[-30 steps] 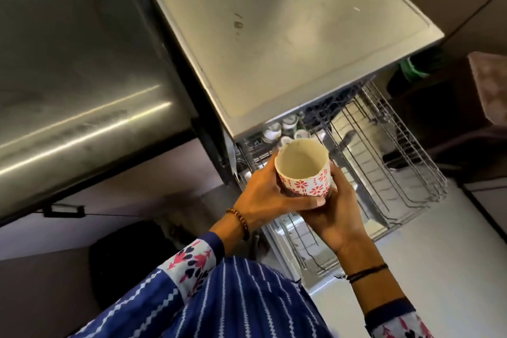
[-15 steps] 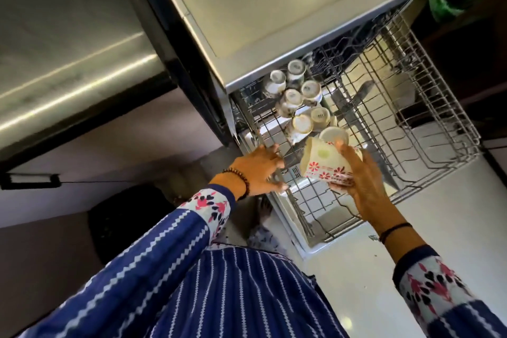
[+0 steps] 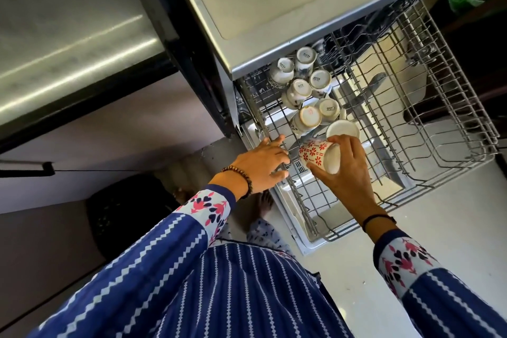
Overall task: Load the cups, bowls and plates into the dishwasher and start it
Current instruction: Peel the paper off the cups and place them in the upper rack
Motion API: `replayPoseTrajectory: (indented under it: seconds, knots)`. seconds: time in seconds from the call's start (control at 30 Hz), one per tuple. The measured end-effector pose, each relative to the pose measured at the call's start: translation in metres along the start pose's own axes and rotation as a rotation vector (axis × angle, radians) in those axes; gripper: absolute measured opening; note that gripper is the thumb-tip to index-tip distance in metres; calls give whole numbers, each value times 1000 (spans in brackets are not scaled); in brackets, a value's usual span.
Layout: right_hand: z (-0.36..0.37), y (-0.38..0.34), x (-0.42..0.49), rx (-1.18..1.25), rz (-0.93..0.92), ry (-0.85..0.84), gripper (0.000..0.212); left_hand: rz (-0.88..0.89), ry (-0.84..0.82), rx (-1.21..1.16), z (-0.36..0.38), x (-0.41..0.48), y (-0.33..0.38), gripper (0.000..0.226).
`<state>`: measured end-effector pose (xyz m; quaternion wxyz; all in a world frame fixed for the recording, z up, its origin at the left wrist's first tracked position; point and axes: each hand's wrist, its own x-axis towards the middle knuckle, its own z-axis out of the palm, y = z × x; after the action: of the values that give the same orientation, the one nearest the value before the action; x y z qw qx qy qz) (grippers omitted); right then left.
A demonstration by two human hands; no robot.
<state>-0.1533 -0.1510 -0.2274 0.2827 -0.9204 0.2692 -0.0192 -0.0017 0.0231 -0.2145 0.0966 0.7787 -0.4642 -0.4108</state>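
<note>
Red-flowered cup (image 3: pixel 315 155), tipped sideways just above pulled-out rack (image 3: pixel 466 129), beside upturned cups (image 3: pixel 303 89); gripped by right hand (image 3: pixel 349 173), fingers covering its far side. Left hand (image 3: pixel 263 166) on rack's edge wires; hooked or merely resting, cannot tell.

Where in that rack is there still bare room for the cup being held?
Free: the rack's right half, between the upturned cups and its right rim; also the near end, below the red-flowered cup. Crowded: the back-left corner.
</note>
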Motion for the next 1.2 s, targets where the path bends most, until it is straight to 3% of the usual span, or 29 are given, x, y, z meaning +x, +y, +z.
replayPoseTrajectory:
  seconds: [0.17, 0.33, 0.53, 0.87, 1.1, 1.2]
  knots:
    - [10, -8, 4, -109, -8, 23, 69, -4, 14, 15, 0, 1, 3, 43]
    - [2, 1, 17, -118, 108, 36, 68, -15, 10, 0, -4, -2, 4, 41]
    - [-19, 18, 36, -141, 29, -76, 70, -4, 35, -27, 0, -4, 6, 39]
    - [6, 4, 43, -149, 13, -212, 71, -9, 22, -28, -2, -4, 8, 39]
    - [3, 6, 36, -93, 25, -195, 73, 2, 39, -29, -3, -5, 11, 37]
    - [-6, 2, 32, -76, 57, -95, 60, -1, 35, -37, -2, -5, 9, 38]
